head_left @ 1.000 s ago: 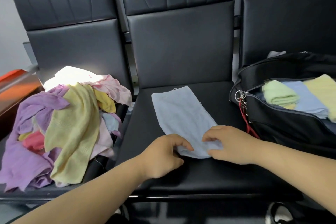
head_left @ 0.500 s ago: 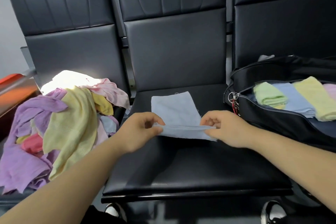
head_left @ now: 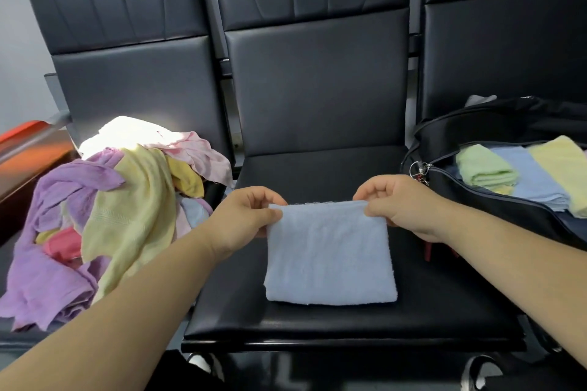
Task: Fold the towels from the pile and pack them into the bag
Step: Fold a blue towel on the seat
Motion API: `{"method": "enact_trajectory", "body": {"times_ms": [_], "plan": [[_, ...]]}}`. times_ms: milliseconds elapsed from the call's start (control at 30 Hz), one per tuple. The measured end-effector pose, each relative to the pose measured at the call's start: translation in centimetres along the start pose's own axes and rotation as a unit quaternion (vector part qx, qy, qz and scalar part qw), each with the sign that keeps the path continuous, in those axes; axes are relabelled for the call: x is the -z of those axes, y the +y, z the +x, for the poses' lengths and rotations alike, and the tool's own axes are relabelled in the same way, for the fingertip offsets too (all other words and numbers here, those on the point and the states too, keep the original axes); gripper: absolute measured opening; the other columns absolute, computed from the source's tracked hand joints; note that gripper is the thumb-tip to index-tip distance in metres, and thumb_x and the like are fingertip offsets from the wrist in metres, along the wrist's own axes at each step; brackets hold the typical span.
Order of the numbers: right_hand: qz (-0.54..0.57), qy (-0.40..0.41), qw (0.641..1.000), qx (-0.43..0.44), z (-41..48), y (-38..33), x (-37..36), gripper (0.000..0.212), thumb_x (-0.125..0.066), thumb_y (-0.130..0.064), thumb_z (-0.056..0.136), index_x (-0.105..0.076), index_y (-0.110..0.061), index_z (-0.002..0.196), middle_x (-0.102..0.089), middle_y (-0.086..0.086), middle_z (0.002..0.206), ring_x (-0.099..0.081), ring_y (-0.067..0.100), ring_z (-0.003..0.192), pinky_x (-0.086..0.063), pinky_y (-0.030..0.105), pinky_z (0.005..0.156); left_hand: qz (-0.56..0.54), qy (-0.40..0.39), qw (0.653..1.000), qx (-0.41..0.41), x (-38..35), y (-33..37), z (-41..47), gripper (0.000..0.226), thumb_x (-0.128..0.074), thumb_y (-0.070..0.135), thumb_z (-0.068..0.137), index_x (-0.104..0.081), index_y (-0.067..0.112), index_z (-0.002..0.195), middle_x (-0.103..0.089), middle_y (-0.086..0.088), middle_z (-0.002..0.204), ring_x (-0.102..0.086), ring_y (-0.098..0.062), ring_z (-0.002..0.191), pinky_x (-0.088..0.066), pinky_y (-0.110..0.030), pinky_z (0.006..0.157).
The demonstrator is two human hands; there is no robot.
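Head view: left hand and right hand pinch the blue towel between them by its far corners. Folded towels lie in the bag to their right; a large pile waits to their left.

blue towel: folded | pile: left | bag: right, open, perhaps 3 towels

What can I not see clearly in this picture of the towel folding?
Head view, the only one:
bag: its right part is cut off by the picture edge.
pile: lower towels are covered by upper ones; the white towel on top is washed out by glare.
left hand and right hand: the parts of the fingers behind the blue towel are hidden by it.
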State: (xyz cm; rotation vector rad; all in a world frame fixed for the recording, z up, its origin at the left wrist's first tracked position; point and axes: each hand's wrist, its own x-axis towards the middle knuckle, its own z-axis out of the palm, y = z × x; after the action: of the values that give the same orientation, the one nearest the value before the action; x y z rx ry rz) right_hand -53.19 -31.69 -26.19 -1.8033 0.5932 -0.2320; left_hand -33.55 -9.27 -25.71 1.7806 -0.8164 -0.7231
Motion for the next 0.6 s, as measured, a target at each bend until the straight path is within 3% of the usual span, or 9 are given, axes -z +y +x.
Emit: {"method": "enact_trajectory", "body": {"times_ms": [167,267,400,600], "plan": [[-0.037,0.096,0.995,-0.004,2.8,0.7,-0.2,0.026,-0.065,-0.003,0.084,-0.075,-0.025,0.095,-0.074,-0.002,0.094,-0.068,0.014,0.090,-0.050,0.025,0.073,0.040,0.092,0.995,-0.005,-0.8,-1.4,4.0,0.012,-0.066,0.009,0.095,-0.073,0.019,0.093,-0.070,0.006,0.082,-0.066,-0.014,0.079,-0.057,-0.028,0.069],[-0.031,0.125,0.992,-0.008,4.7,1.6,-0.4,0.026,-0.065,-0.005,0.084,-0.074,-0.027,0.094,-0.073,-0.003,0.095,-0.067,0.014,0.091,-0.049,0.024,0.072,0.067,0.131,0.989,-0.004,-1.0,-2.7,6.5,0.012,-0.068,0.014,0.094,-0.072,0.025,0.094,-0.068,0.003,0.088,-0.064,-0.014,0.081,-0.059,-0.035,0.078],[-0.069,0.136,0.988,-0.027,7.0,3.2,-0.9,0.023,-0.066,-0.008,0.083,-0.073,-0.027,0.094,-0.073,-0.004,0.093,-0.068,0.014,0.089,-0.052,0.026,0.075,0.130,0.146,0.981,-0.003,-1.6,-4.7,8.9,0.013,-0.067,0.017,0.093,-0.070,0.030,0.093,-0.068,0.005,0.089,-0.062,-0.010,0.079,-0.048,-0.020,0.071],[-0.184,0.136,0.973,-0.025,8.7,6.2,-1.2,0.014,-0.073,-0.020,0.081,-0.069,-0.033,0.085,-0.072,-0.011,0.085,-0.068,0.008,0.084,-0.048,0.022,0.070,0.288,0.125,0.950,-0.005,-2.5,-7.4,10.1,0.006,-0.060,0.027,0.098,-0.064,0.030,0.101,-0.065,0.012,0.092,-0.059,-0.006,0.083,-0.040,-0.016,0.067]]}}
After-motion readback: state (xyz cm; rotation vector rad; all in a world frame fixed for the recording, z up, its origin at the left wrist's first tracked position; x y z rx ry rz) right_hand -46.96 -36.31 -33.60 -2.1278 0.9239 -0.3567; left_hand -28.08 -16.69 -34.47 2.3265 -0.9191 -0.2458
